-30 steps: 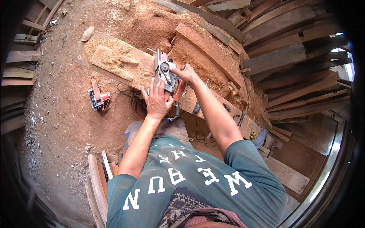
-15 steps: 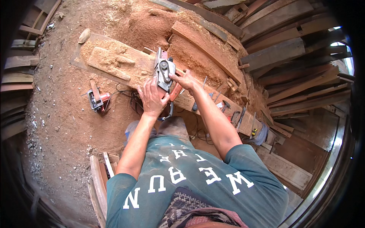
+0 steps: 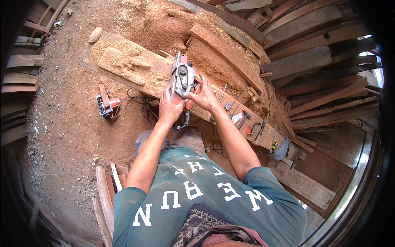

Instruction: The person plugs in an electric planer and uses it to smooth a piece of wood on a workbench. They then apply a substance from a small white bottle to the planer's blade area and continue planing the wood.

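An electric planer (image 3: 182, 81) lies on its side over the wooden bench (image 3: 162, 68), its drive belt and pulleys facing up and its red handle towards me. My left hand (image 3: 169, 108) grips the planer's near left side with the fingers along its edge. From the right, my right hand (image 3: 204, 95) holds its body, fingers around the far side and thumb on the near metal face. A dark cable curves down beside the handle. The fingertips behind the planer are partly hidden.
Left of the bench a red circular saw (image 3: 107, 108) rests on the dusty ground. A hammer (image 3: 245, 115), a yellow tape measure (image 3: 275, 145) and a coil of cord (image 3: 282, 147) lie at the bench's right end. Sawdust covers the far side; stacked boards (image 3: 304, 61) line the right.
My right hand has shifted from the planer's upper right lower onto its body. The planer has tilted slightly, showing more of its belt side. My left hand has stayed about in place.
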### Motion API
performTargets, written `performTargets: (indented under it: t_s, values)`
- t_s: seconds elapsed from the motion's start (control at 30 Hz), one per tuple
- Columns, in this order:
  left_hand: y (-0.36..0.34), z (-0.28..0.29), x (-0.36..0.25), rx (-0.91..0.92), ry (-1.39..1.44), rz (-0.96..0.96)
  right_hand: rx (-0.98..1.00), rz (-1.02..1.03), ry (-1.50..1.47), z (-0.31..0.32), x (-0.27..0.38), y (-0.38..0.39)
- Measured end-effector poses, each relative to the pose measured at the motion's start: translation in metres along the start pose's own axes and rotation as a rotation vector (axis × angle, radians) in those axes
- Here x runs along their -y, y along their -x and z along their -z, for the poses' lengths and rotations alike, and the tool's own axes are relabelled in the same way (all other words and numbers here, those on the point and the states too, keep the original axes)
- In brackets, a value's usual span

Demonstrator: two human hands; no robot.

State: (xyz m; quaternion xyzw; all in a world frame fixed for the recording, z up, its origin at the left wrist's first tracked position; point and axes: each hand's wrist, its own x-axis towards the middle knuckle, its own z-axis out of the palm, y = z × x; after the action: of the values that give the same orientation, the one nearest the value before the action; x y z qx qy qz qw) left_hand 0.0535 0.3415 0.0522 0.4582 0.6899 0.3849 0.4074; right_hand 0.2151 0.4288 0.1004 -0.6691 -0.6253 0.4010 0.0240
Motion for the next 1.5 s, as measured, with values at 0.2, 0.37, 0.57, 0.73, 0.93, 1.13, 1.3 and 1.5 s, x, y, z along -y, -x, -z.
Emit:
performTargets:
  t_s: [0.2,0.37,0.57,0.73,0.93,1.13,1.3,1.5]
  values:
    - [-0.002,-0.005,0.001,0.002,-0.013,0.006,-0.029,0.139,0.105,0.0,0.034,-0.03]
    - [0.0,-0.004,-0.003,0.0,-0.044,0.04,-0.054,0.16,0.173,-0.006,0.039,-0.051]
    - [-0.001,-0.003,-0.002,0.003,-0.071,0.026,0.037,-0.06,0.175,0.016,0.068,-0.061]
    - [-0.002,-0.003,-0.004,0.003,-0.06,0.0,-0.153,0.175,0.225,0.001,0.057,-0.074]
    - [-0.001,-0.006,0.0,-0.023,-0.079,-0.012,-0.127,0.082,0.453,-0.002,0.073,-0.073]
    - [-0.002,-0.004,0.002,-0.01,-0.089,-0.02,-0.028,-0.086,0.497,-0.001,0.066,-0.088]
    - [-0.002,-0.002,0.009,-0.027,-0.107,-0.047,0.112,-0.078,0.037,0.024,0.035,-0.094]
    - [-0.002,-0.002,-0.003,-0.001,-0.109,-0.027,0.079,-0.24,-0.265,-0.003,-0.037,-0.091]
